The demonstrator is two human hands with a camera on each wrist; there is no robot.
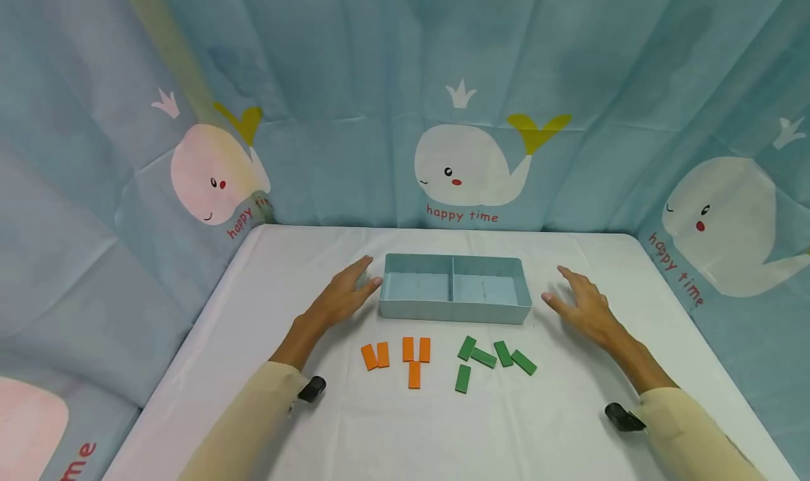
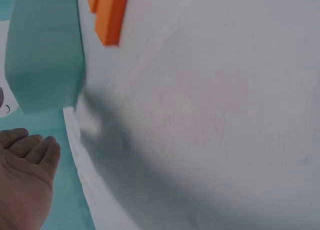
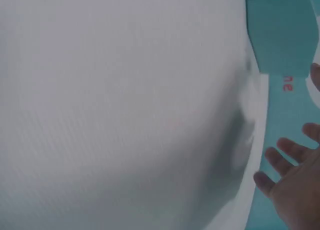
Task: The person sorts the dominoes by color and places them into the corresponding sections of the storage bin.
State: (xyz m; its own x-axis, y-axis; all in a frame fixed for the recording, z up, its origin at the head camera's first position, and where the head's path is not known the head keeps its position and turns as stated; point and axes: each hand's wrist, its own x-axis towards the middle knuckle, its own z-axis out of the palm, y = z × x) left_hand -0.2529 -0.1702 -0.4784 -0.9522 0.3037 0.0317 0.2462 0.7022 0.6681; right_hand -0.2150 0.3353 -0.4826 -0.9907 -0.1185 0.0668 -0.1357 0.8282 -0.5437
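Note:
A light blue tray with two compartments stands toward the back of the table, both compartments bare inside. My left hand is held just off the tray's left end, thumb pointing at it, palm facing in and holding nothing. On the other side my right hand hovers a little farther from the right end, fingers spread and holding nothing. In front of the tray lie several orange blocks to the left and several green blocks to the right, flat and loosely grouped. The left wrist view shows orange blocks beside the tray.
A white cloth covers the table. Behind it and along both sides hangs a blue curtain printed with whales. Each wrist carries a small black device, such as the one on the right wrist.

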